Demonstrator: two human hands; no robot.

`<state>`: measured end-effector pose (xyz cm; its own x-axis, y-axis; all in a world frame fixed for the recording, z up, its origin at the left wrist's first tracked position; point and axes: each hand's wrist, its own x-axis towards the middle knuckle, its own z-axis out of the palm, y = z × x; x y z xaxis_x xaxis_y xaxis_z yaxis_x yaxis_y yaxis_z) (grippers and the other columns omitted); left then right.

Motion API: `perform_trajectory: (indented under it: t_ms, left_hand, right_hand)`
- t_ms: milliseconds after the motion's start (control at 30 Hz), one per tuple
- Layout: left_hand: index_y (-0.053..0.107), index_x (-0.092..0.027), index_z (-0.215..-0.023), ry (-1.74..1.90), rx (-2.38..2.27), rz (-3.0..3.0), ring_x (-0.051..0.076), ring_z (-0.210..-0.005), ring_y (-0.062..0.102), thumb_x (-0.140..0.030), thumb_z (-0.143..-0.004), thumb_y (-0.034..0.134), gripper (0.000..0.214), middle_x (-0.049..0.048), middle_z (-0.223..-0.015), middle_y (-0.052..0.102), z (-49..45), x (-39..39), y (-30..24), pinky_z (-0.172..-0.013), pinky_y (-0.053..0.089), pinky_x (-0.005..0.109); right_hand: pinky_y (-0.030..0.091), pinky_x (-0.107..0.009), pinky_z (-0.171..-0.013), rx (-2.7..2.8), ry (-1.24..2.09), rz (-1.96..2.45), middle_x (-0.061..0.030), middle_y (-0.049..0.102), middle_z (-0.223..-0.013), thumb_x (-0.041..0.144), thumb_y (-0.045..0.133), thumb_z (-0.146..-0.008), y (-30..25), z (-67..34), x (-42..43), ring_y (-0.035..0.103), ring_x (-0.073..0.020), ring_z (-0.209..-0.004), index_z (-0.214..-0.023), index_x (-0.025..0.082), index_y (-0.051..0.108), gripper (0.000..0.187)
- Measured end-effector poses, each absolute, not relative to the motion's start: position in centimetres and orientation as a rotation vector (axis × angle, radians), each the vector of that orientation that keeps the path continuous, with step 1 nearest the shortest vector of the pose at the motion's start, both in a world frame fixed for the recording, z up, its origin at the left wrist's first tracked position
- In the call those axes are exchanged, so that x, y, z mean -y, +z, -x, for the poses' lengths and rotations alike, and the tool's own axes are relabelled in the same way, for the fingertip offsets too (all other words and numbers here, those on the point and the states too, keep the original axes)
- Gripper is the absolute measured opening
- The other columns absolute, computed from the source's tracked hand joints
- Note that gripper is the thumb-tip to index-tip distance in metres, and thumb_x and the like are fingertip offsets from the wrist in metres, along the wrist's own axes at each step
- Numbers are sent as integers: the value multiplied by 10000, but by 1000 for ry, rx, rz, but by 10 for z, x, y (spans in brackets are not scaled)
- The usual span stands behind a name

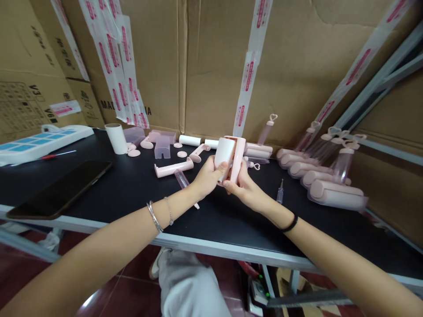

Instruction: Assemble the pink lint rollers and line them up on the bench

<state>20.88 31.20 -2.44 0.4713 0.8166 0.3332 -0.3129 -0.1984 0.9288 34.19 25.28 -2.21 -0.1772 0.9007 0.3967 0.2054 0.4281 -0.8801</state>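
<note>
Over the middle of the black table, my left hand [207,178] is closed around a white roll [224,152], its thumb across the near side. My right hand [246,185] grips a pink plastic holder [238,154], which stands upright against the roll's right side. Roll and holder touch, but how far the roll sits inside cannot be made out. Left of my hands lies another pink holder piece [174,168], with a clear purple handle [181,179] partly hidden behind my left forearm. A smaller pink bracket [200,152] lies just behind it.
Several assembled pink rollers [337,193] line the right side. A small screwdriver [280,193] lies near them. On the left are a dark phone or tablet [62,187], a red-handled screwdriver [49,156], a blue-and-white tray [42,143] and a standing white roll [116,138]. Cardboard [211,79] walls the back.
</note>
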Motion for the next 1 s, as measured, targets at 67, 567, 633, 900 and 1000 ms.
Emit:
perform_trajectory:
  t_ms: [67,567,633,900,1000]
  left_hand:
    - [468,-139,-1040,1072,-484,-1403,125,-618,554,-609,-718,654,600,37,-843,561,-209,-312,-25,-460,423,221]
    - [459,-159,-1057,1197,-480,-1421,130,-760,573,-533,-829,573,452,62,-970,592,-214,-319,-21,-643,470,245]
    - [464,-171,-1055,1183,-534,-1373,132,-764,583,-487,-863,547,379,51,-956,595,-216,-318,-23,-635,467,242]
    - [490,-186,-954,1136,-704,-1242,141,-651,572,-468,-849,577,313,1,-736,564,-220,-317,-26,-574,466,260]
    - [483,-187,-938,1115,-729,-1254,136,-615,551,-469,-852,570,308,-5,-711,541,-220,-317,-25,-538,449,253]
  right_hand:
    - [508,-257,-557,1638,887,997,-50,512,-1064,366,665,-782,-22,-342,-253,554,-125,-766,-1251,258,275,619]
    - [565,-319,-700,1153,1044,857,33,584,-919,399,666,-760,-39,-318,-259,619,-135,-831,-941,270,399,347]
    - [565,-327,-681,1117,1042,858,35,587,-888,382,661,-749,-40,-314,-262,622,-139,-804,-929,265,403,335]
    - [564,-352,-647,1054,1131,886,28,580,-806,276,626,-664,-38,-309,-265,624,-168,-776,-963,233,483,334]
    - [567,-351,-634,1030,1151,893,35,577,-803,251,633,-652,-39,-309,-264,624,-164,-765,-976,236,492,353]
